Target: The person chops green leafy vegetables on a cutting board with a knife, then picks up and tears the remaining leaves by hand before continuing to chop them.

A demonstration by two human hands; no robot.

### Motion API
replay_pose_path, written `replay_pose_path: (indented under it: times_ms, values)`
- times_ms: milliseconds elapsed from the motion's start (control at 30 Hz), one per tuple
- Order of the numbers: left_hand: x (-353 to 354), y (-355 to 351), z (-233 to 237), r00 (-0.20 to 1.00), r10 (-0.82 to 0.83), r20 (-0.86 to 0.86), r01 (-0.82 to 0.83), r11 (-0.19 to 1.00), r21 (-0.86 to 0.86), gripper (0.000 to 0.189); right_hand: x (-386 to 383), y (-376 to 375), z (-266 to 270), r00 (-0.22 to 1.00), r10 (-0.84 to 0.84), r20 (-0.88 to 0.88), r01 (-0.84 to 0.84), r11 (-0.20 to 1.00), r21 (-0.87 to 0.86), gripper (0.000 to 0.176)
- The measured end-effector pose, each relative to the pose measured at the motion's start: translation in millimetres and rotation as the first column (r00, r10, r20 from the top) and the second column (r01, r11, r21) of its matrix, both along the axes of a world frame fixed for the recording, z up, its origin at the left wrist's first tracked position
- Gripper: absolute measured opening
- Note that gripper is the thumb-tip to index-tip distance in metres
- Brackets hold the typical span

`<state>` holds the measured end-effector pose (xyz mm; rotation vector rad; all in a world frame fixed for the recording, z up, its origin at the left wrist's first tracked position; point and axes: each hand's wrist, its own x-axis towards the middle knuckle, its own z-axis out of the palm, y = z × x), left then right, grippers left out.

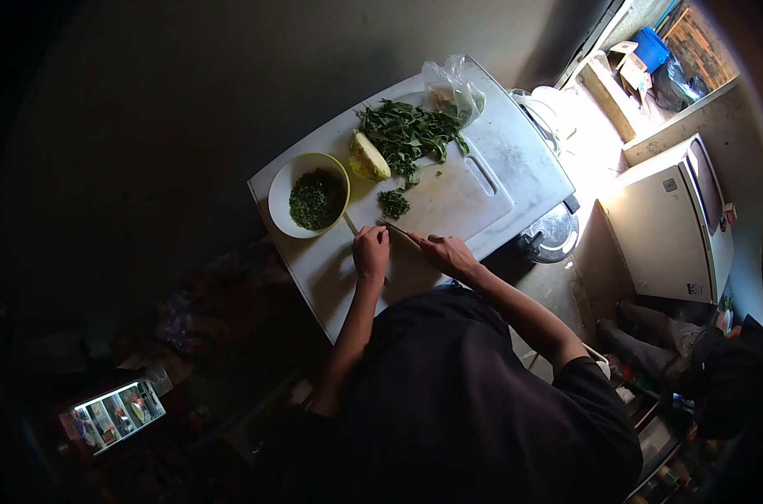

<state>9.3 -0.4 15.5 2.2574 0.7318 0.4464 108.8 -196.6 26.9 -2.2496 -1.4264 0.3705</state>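
Observation:
My right hand (451,254) is wrapped round a knife (395,228), whose blade points left over the near edge of the white cutting board (457,206). Close to the knife's tip, my left hand (371,250) is closed with its fingers curled; what it holds, if anything, is hidden. A thin yellowish handle (350,223) runs from a bowl (281,202) towards that hand. Chopped greens (317,200) lie inside the bowl. Just beyond the knife sits a small heap of chopped greens (393,204). Farther back are leafy greens (406,134) and a cut piece of cabbage (368,158).
A clear plastic bag (454,91) lies at the table's (516,139) far corner. Beside the table's right edge stands a lidded pot (554,233). A small white fridge (663,223) is at the right, with another person's legs (650,340) near it.

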Motion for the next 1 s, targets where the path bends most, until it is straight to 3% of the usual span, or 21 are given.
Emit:
replay_pose_path:
  times_ms: [67, 167, 367, 1000]
  values:
    - [-0.1, -0.5, 0.0, 1.000, -0.025, -0.008, 0.026, 0.993, 0.118, 0.013, -2.4, 2.8, 1.2, 1.000, -0.004, 0.015, 0.004, 1.000, 0.002, 0.055]
    - [2.1, -1.4, -1.9, 0.999, 0.008, -0.032, -0.003, 0.990, 0.139, 0.013, -6.3, 3.5, -0.7, 0.999, -0.026, -0.022, 0.027, 0.999, 0.031, 0.058]
    - [5.5, -4.1, 4.3, 0.991, 0.064, -0.116, -0.052, 0.993, 0.107, 0.012, -17.5, -0.7, 2.8, 0.996, -0.079, -0.052, 0.077, 0.997, -0.027, 0.058]
    - [3.3, -4.4, -5.8, 0.998, 0.040, -0.052, -0.030, 0.982, 0.185, 0.011, -13.1, -0.6, -11.0, 0.998, -0.059, 0.009, 0.058, 0.996, 0.062, 0.062]
